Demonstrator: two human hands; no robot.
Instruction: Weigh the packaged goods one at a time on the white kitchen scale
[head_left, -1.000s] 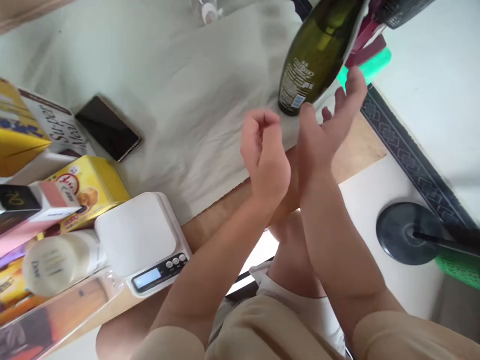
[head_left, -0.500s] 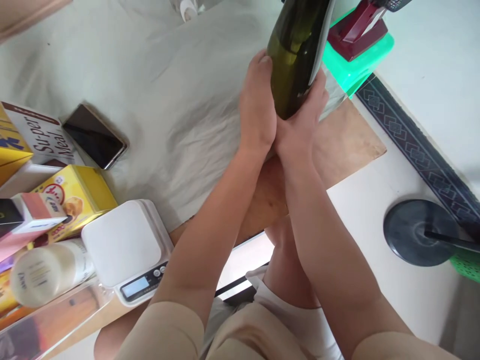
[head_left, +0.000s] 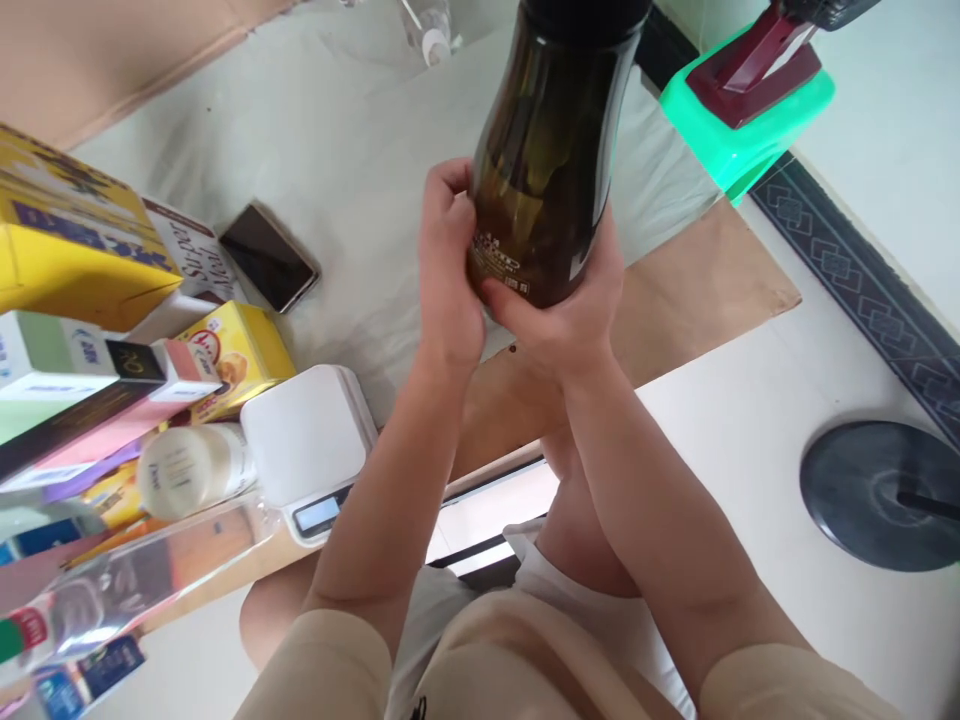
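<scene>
while both hands grip bottle [head_left: 551,160], scale [head_left: 307,435], phone [head_left: 268,257] sit left.

Table [head_left: 697,290]: cloth [head_left: 352,200], phone [head_left: 268,257], scale [head_left: 307,435], boxes [head_left: 75,240]

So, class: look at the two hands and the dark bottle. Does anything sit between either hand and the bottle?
No. The left hand and right hand both grip the dark bottle directly at its lower end, lifted above the white cloth.

home | tiled floor [head_left: 750,420] | cloth-covered table [head_left: 337,150] | grocery boxes [head_left: 225,350] | kitchen scale [head_left: 307,435]
</scene>
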